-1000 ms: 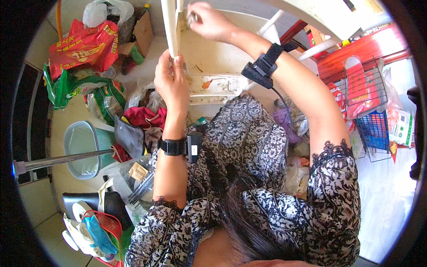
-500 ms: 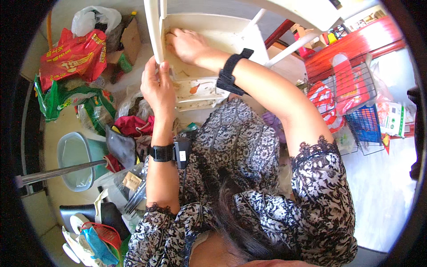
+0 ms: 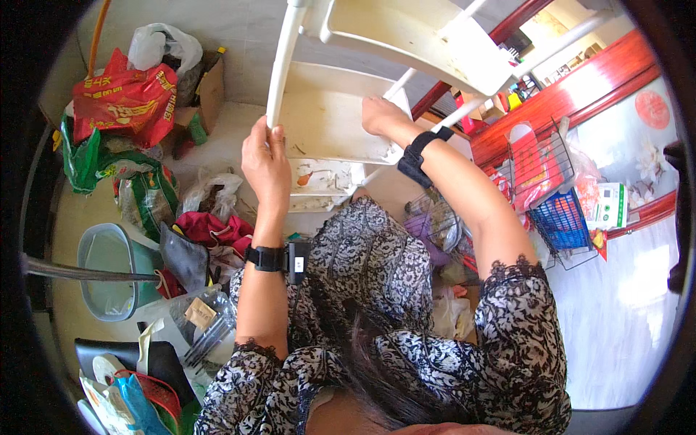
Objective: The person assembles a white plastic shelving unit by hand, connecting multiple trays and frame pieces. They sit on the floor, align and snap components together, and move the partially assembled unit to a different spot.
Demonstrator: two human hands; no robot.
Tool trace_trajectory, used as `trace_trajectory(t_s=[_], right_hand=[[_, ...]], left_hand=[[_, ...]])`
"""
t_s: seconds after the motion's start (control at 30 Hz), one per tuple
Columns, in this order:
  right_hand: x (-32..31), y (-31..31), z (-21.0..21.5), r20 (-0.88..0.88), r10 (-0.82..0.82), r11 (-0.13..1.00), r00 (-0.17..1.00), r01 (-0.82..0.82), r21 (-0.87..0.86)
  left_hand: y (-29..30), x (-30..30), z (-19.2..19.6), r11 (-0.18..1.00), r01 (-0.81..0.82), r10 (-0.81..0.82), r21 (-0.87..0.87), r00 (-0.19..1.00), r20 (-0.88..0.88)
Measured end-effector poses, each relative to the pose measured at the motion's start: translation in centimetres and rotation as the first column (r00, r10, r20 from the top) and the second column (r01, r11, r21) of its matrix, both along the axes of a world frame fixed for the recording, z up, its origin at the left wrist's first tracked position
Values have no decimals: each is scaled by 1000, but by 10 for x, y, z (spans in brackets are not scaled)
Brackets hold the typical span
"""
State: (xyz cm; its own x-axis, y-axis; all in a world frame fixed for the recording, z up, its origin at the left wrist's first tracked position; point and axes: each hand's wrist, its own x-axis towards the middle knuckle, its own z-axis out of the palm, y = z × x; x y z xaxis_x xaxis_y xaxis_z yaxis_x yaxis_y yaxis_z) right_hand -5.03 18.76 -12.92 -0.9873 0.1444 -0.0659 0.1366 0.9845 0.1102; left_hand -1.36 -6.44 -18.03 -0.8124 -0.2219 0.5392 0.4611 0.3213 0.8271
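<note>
"Cluttered floor (image 3: 238,123): one bucket (image 3: 147,262) left, one red bag (image 3: 125,98) far left!"
"Three white trays (image 3: 384,29), far centre. Left hand (image 3: 267,159)?"
"Closed round one white pole (image 3: 285,69)! Right hand (image 3: 381,117) is at the middle tray's (image 3: 319,109) right side, fingers curled; can't tell if it's holding anything."

Middle tray (image 3: 326,109): open centre
Upper tray (image 3: 406,29): obstructs above
White pole (image 3: 285,65): blocks left
Right hand (image 3: 384,116): seemingly blocks right end
</note>
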Motion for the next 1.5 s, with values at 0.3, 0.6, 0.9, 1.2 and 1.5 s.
trace_trajectory(t_s=[0.3, 0.6, 0.9, 1.2, 1.5], right_hand=[[56, -89, -16, -66, 143, 982, 988, -150, -114], [68, -158, -45, -267, 250, 625, 931, -366, -689], [103, -49, -31, -48, 198, 979, 979, -200, -41], [96, -109, -46, -305, 246, 842, 920, -359, -402], [104, -112, -13, -258, -138, 69, 956, -251, -966]], left_hand=[[-12, 20, -4, 989, -60, 47, 138, 994, 95], [-17, 25, -33, 982, -49, 44, 185, 999, 27], [-9, 30, -32, 975, -4, 15, 223, 999, -50], [-8, 29, -28, 975, -29, 38, 220, 999, -39], [-6, 37, -29, 979, 34, -20, 201, 997, -70]])
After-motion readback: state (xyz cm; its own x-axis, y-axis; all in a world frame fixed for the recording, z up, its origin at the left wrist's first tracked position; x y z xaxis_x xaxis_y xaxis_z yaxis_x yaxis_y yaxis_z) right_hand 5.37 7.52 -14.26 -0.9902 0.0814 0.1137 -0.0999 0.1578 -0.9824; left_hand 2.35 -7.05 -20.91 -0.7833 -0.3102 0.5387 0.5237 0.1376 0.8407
